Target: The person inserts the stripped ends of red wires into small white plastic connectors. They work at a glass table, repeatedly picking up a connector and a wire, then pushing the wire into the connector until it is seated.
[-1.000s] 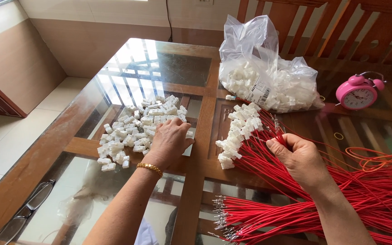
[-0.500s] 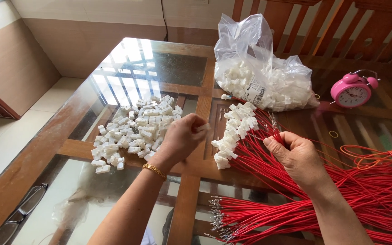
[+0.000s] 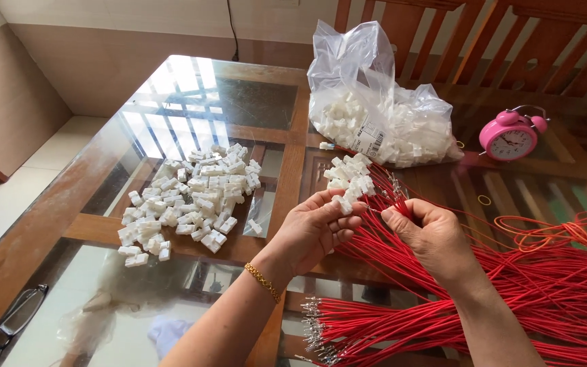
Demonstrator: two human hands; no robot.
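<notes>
Glass-topped wooden counter [image 3: 171,122] bearing a heap of white plastic connectors [image 3: 188,200], a clear bag of connectors [image 3: 375,122], red wires [image 3: 511,306], a pink alarm clock [image 3: 509,136] and spectacles [image 3: 5,326].

- A small white plastic connector [image 3: 340,204] sits pinched at fingertip height above the glass table.
- A thin red wire [image 3: 402,207] is gripped just beside it, its tail running into the bundle.
</notes>
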